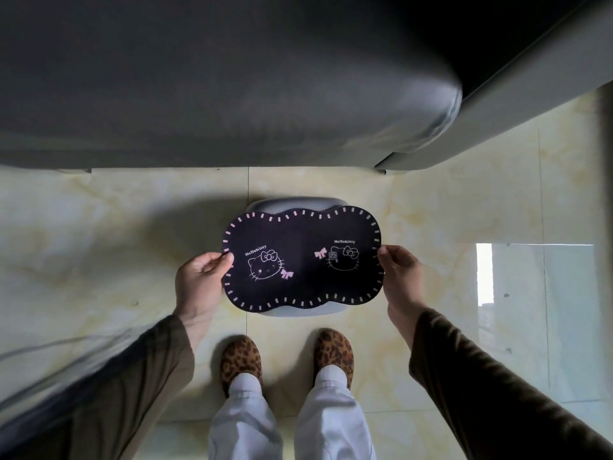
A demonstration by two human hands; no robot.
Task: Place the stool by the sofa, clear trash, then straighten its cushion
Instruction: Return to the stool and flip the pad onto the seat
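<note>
A flat dark cushion (300, 260) with a wavy edge, pink stitching and cartoon cat prints lies over a low grey stool (292, 204). Only the stool's far and near rims show from under it. My left hand (199, 280) pinches the cushion's left edge between thumb and fingers. My right hand (399, 277) pinches its right edge the same way. The stool stands on the floor just in front of the dark grey sofa (215, 94), with a strip of tile between them. No trash is in view.
The sofa fills the top of the view; its armrest (517, 94) runs off to the upper right. Glossy cream marble tiles (99, 244) cover the floor. My feet in leopard-print slippers (242, 360) stand right behind the stool. A bright window reflection (530, 310) lies on the right.
</note>
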